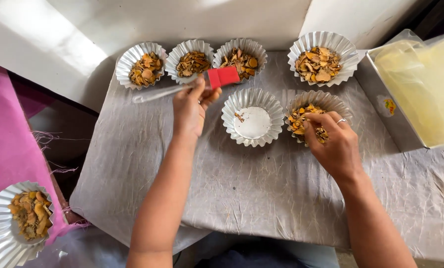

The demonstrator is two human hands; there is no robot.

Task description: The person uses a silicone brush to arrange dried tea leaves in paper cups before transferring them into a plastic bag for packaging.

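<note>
My left hand [190,110] holds a brush [221,77] with a clear handle and a red head, lifted over the cloth near the back row of foil cups. My right hand [333,141] reaches into a foil cup [331,100] of dried orange-brown chips, fingers pinched on some pieces. Between my hands sits a nearly empty foil cup [253,117] with a white bottom and a few crumbs.
Three filled foil cups [191,60] line the back of the grey cloth [261,193], a fourth [322,58] stands at back right. A metal box [380,97] lined with a yellowish plastic bag is at right. Another filled cup [13,223] rests on pink fabric at lower left.
</note>
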